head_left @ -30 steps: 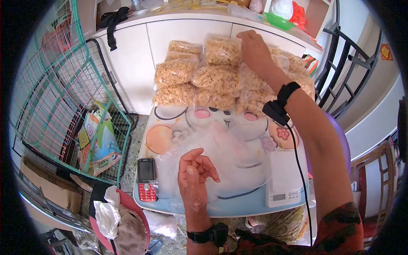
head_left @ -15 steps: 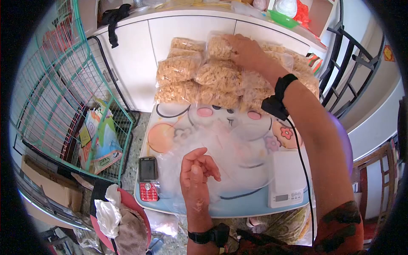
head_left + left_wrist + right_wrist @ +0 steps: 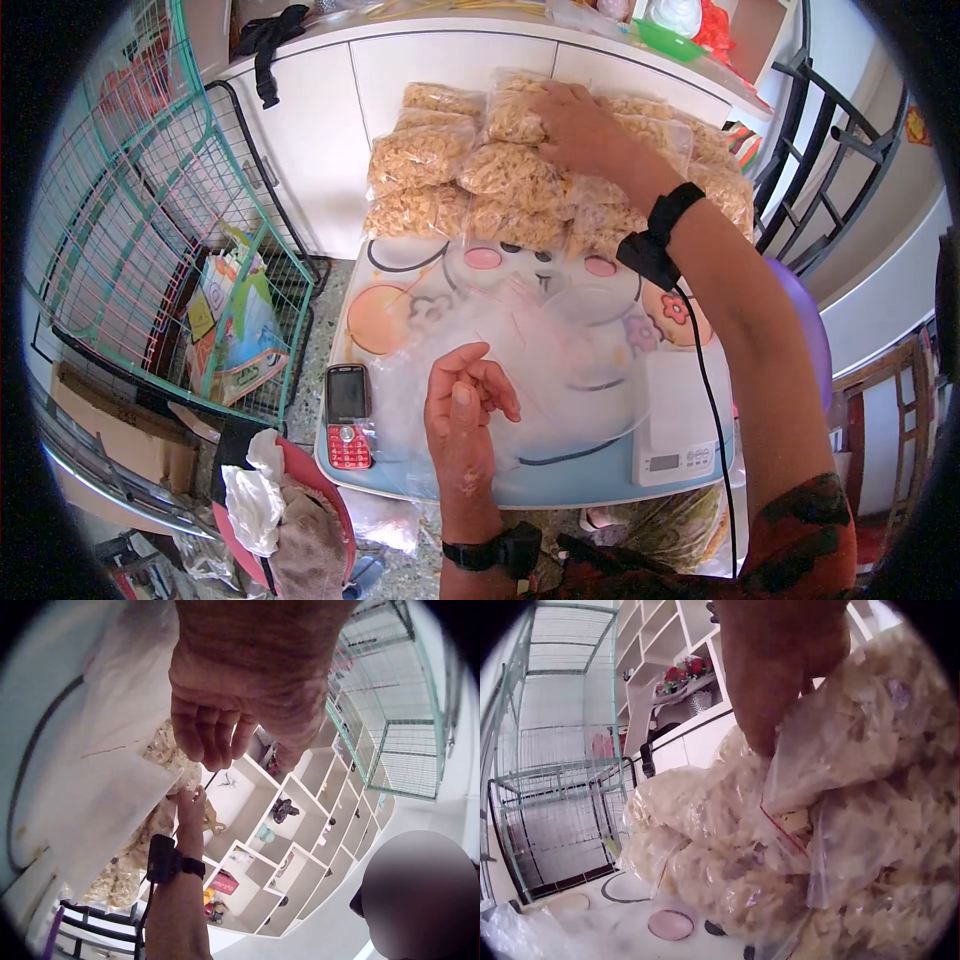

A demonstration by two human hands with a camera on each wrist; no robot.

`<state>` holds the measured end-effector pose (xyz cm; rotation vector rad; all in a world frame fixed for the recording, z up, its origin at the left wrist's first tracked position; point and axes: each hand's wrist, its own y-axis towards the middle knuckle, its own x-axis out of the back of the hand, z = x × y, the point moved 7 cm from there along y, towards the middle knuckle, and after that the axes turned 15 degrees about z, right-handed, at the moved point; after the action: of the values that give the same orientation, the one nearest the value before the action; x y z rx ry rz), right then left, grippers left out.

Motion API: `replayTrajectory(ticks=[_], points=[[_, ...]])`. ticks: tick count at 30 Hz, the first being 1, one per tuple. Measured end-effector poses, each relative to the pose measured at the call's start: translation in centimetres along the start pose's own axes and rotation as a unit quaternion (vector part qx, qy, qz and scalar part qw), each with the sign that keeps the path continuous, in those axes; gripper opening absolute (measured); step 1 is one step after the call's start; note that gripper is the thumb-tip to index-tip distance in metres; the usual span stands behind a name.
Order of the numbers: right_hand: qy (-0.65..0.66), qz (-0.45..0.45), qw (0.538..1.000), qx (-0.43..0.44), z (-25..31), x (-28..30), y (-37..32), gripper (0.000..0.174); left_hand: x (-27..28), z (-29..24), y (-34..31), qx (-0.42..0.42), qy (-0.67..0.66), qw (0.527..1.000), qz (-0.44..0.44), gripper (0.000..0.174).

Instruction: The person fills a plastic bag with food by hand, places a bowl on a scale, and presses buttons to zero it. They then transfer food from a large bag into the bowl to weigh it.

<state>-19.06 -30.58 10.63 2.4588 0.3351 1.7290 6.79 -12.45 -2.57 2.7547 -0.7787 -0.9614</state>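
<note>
Clear bags of pale tan flakes are stacked in rows at the back of the table. My right hand rests on the upper bag in the middle, fingers spread over its right side; in the right wrist view the hand touches a bag. My left hand hovers palm up over flat empty clear bags, fingers loosely bent and holding nothing. The left wrist view shows this hand with its fingers hanging loosely.
A red keypad phone lies at the table's left edge, a white scale at the right front. A green wire cage stands left, a pink stool front left. A black cable hangs from the right wrist.
My right hand has moved left from the upper bag's right edge onto the bag, which now sits slightly more upright. The left hand has barely moved.
</note>
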Motion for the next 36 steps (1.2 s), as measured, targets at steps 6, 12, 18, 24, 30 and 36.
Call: replayTrajectory(ticks=[6, 12, 18, 24, 30, 36], points=[[-0.044, -0.131, 0.979, 0.151, 4.3, 2.5, -2.0, 0.04, 0.0, 0.1, 0.1, -0.002, -0.015, 1.0, 0.007, 0.061], [0.058, -0.041, 0.989, 0.133, 3.2, -1.3, -1.0, 0.024, 0.3, 0.4, 0.0, -0.003, -0.036, 0.999, 0.008, 0.055], [0.114, -0.123, 0.977, 0.128, 2.4, 0.8, -2.5, 0.02, 0.4, 0.2, 0.1, -0.012, -0.017, 1.0, 0.004, 0.057], [0.245, -0.159, 0.952, 0.091, -0.6, 7.7, -7.1, 0.021, 0.4, -0.2, -0.2, -0.015, -0.027, 1.0, 0.0, 0.051], [0.369, -0.104, 0.923, 0.035, -1.0, 16.1, -17.9, 0.019, 0.5, -0.6, -0.3, -0.029, -0.019, 0.999, -0.009, 0.051], [0.555, -0.062, 0.823, -0.108, 0.1, 16.1, -33.3, 0.018, 0.7, -0.8, -0.5, -0.033, -0.007, 0.999, -0.019, 0.048]])
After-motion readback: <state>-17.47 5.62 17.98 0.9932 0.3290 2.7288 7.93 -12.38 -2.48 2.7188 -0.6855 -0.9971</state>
